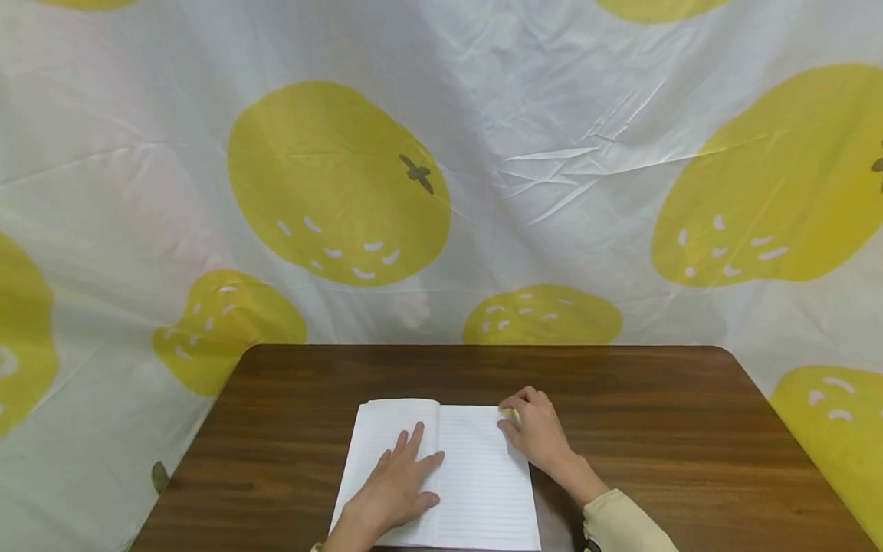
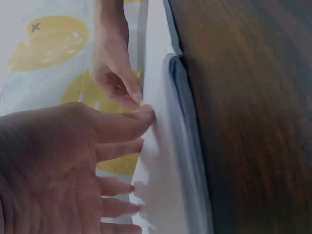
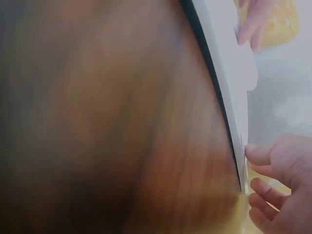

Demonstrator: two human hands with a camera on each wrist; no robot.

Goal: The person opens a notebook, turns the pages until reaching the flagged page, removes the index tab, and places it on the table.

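An open lined notebook (image 1: 483,475) lies on the brown table, its blank ruled pages facing up. My left hand (image 1: 396,487) rests on the left page with fingers spread, the fingertips and thumb reaching toward the middle fold. At the upper outer corner of the right page, my right hand (image 1: 541,429) has its fingers curled and holds a small yellow slip (image 1: 510,412) between thumb and forefinger. What kind of slip it is cannot be told. In the right wrist view the thumb (image 3: 258,154) touches the page edge, and the notebook's dark cover (image 3: 214,80) shows beneath the pages.
The wood-grain table (image 1: 690,429) extends on both sides of the notebook and behind it. A pale curtain (image 1: 538,230) printed with large yellow fruit hangs just behind the table's far edge.
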